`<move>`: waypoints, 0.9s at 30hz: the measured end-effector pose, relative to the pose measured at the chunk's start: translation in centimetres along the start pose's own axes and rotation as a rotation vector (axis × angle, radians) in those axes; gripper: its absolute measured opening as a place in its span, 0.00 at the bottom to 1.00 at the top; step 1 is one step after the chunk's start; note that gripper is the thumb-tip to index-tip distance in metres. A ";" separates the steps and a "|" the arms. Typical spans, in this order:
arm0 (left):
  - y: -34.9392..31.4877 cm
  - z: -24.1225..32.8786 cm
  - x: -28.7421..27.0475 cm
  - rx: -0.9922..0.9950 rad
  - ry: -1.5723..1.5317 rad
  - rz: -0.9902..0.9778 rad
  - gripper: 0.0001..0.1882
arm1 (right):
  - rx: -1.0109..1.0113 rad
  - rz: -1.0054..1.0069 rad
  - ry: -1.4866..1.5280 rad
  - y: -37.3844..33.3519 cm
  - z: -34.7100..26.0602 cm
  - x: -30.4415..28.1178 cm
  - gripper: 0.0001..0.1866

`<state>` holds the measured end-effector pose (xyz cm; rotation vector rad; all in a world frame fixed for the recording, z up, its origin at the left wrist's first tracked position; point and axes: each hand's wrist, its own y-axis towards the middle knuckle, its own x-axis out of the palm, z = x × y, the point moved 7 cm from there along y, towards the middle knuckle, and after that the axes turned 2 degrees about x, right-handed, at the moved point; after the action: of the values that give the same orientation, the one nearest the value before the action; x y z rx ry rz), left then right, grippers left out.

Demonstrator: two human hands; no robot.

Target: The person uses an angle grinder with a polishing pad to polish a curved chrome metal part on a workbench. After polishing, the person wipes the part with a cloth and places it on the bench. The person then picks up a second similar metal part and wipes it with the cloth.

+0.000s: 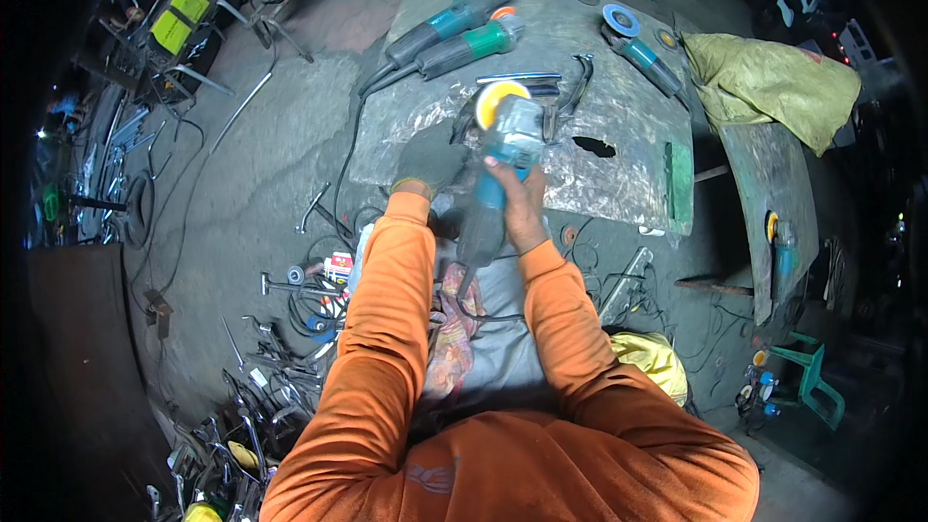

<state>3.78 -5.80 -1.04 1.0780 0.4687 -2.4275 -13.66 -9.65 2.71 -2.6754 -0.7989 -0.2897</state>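
Note:
My right hand (519, 201), bare, is wrapped round the teal body of an angle grinder (491, 188). The tool has a grey metal head and a yellow disc (502, 104) facing the board, and looks slightly smeared by motion. My left hand (431, 157) wears a dark glove and rests low over the board (387, 150), beside the grinder's head. Its fingers blur into dark metal (464, 128) there, so their grip is unclear. Just beyond the disc lie a shiny metal bar (519, 77) and a dark curved bracket (578, 85).
At the board's far side lie a teal grinder (449, 24), a green grinder (474, 48) and a grinder with a blue disc (646, 58). The board has a ragged hole (594, 147). A yellowish sack (773, 82) lies right; metal parts (275, 382) heap lower left.

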 end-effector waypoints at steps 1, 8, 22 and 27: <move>0.0 -0.2 0.0 -0.004 -0.027 -0.007 0.25 | -0.031 0.006 -0.056 -0.2 0.1 0.5 0.26; 0.2 0.2 0.3 0.016 -0.036 -0.010 0.23 | -0.099 0.065 -0.072 -0.4 -0.1 0.3 0.23; 0.1 -0.3 0.3 -0.037 -0.037 -0.008 0.19 | -0.047 0.225 0.134 1.3 0.1 -4.9 0.25; 0.1 -0.2 0.3 -0.018 -0.008 0.005 0.18 | -0.057 0.211 0.077 0.9 0.0 -4.3 0.25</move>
<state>3.79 -5.89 -1.39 1.0599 0.4840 -2.4179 -16.71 -12.47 1.22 -2.7535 -0.4867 -0.3645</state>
